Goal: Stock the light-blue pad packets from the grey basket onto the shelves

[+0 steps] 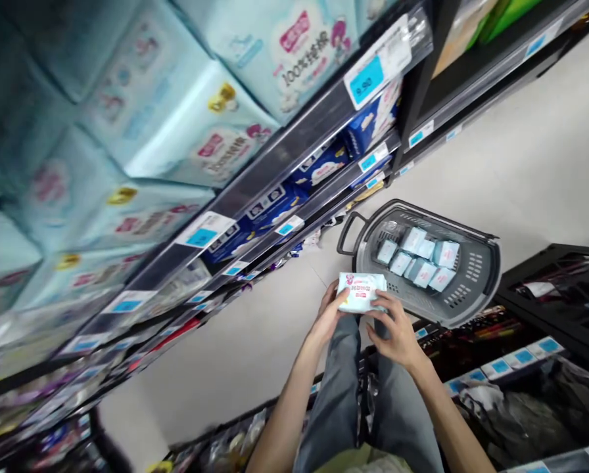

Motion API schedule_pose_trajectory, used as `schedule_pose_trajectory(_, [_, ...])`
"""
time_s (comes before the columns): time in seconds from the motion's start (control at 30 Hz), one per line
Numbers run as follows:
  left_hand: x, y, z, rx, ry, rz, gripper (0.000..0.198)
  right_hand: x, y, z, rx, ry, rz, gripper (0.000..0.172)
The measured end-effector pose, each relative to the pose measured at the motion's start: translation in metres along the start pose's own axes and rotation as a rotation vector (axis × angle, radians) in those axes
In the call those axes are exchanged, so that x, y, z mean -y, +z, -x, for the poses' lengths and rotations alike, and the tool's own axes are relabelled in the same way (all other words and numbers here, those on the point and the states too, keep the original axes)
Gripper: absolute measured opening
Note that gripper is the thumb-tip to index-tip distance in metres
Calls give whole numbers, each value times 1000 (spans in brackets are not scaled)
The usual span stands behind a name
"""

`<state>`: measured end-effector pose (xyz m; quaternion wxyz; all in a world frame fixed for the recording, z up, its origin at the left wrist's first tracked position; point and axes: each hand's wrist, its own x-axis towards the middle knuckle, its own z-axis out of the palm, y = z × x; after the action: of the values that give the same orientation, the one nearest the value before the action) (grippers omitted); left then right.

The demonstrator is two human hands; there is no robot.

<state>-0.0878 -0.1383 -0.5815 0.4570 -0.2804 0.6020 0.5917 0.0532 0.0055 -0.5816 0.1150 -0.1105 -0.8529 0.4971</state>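
A small light-blue and white packet (361,292) with pink lettering is held between both my hands above my knees. My left hand (330,313) grips its left end with fingers curled round it. My right hand (398,332) holds its right side and underside, fingers closed on it. Just beyond the packet a grey shopping basket (476,289) sits on the floor, with several similar light-blue packets (420,257) lying inside it.
Store shelves (255,177) packed with light-blue and dark-blue packages and blue price tags (368,79) run along the left. A low black shelf (561,289) with goods stands at the right. Pale floor (536,151) lies between them, and my grey trouser legs (368,407) are below.
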Motion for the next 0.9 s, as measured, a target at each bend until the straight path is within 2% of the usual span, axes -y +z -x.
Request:
schedule_pose_trajectory(0.07, [2,-20,7,-45,56,3,83,5,16,-1,-87,202,-173,49])
schedule_pose_trajectory(0.17, [4,-43,18,-69,144,-25,88,5,38,-1,-155,634,-466,80])
schedule_pose_trajectory(0.23, [4,-52,25,-65,190,-59,94,5,48,-1,-115,844,-713,84])
schedule_pose_trajectory(0.27, [3,-55,27,-70,208,-79,97,5,52,-2,-98,899,-817,81])
schedule_pose_trajectory(0.33, [-1,-57,30,-116,255,-113,96,9,56,-2,-83,934,-958,78])
schedule_pose_trajectory(0.4, [-9,-58,28,-167,308,-143,84,14,56,-1,-46,931,-1031,80])
schedule_pose_trajectory(0.47, [-20,-59,25,-154,324,-180,72,19,53,0,27,941,-1040,71])
schedule_pose_trajectory(0.57, [-43,-58,20,4,242,-261,61,25,46,-2,81,958,-985,50])
schedule_pose_trajectory(0.67, [-64,-50,24,226,125,-367,58,40,38,-6,117,970,-1076,56])
schedule_pose_trajectory(0.73, [-75,-42,31,332,93,-422,66,54,35,-10,124,974,-1132,66])
schedule_pose_trajectory(0.8, [-82,-36,38,346,123,-438,76,64,33,-13,44,975,-1118,68])
schedule_pose_trajectory(0.9, [-83,-35,43,308,183,-420,77,70,38,-15,-237,994,-1069,68])
